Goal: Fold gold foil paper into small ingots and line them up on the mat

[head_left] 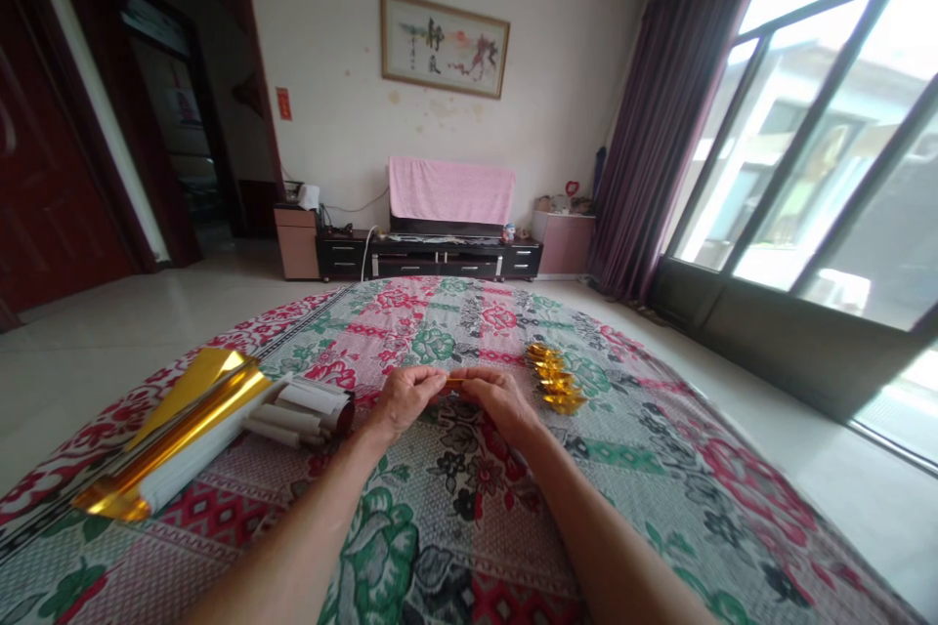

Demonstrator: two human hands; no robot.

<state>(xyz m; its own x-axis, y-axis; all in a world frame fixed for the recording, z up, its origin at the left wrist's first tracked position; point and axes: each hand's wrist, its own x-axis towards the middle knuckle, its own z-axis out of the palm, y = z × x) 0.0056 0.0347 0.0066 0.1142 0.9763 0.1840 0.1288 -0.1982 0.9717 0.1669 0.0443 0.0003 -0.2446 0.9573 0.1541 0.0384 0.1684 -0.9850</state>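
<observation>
In the middle of the head view, my left hand (410, 396) and my right hand (492, 395) meet just above the patterned cloth. Both are closed in a pinch on a small, narrow piece of gold foil paper (455, 381), one at each end. Fingers cover most of that piece, so its full shape is hidden. To the right of my right hand, several folded gold foil shapes (558, 381) lie in a row. Left of my left hand is a sheet of gold foil paper (220, 400), partly curled, beside several grey-white paper rolls (297, 410).
A floral cloth (447, 547) in red, green and grey covers the rounded surface before me. Beyond it stand a low black cabinet (440, 259) and a pink towel (450, 187) over a screen. Purple curtains (660, 117) and large windows are on the right.
</observation>
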